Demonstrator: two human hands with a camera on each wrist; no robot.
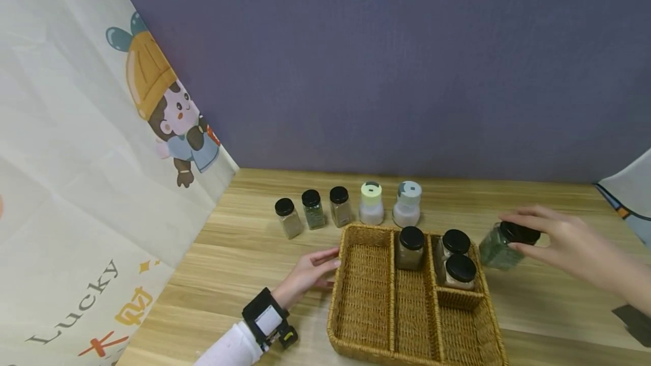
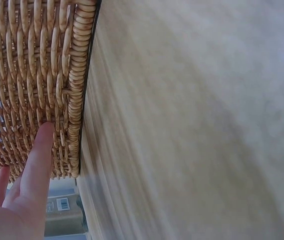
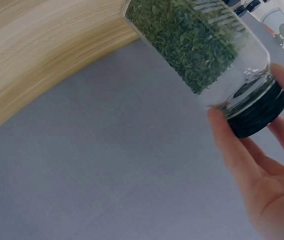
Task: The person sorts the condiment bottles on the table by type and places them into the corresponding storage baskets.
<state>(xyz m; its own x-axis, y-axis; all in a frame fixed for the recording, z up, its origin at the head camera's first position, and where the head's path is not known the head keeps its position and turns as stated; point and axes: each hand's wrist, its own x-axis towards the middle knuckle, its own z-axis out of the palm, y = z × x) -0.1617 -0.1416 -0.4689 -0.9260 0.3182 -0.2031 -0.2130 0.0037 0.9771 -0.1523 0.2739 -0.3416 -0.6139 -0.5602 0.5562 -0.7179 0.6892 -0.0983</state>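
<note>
A wicker basket (image 1: 362,292) with several compartments sits on the wooden table. It holds three black-capped glass jars (image 1: 411,247). My left hand (image 1: 312,273) rests with straight fingers against the basket's left wall (image 2: 42,90). My right hand (image 1: 551,239) grips a black-capped glass jar of green herbs (image 1: 503,246) by its cap, tilted, just right of the basket. In the right wrist view the herb jar (image 3: 201,47) is pinched at the cap by my fingers (image 3: 234,160).
Behind the basket stand three small black-capped spice jars (image 1: 312,209) and two white shakers (image 1: 389,203) in a row. A cartoon-printed cloth (image 1: 76,157) hangs at the left, and a purple wall rises behind the table.
</note>
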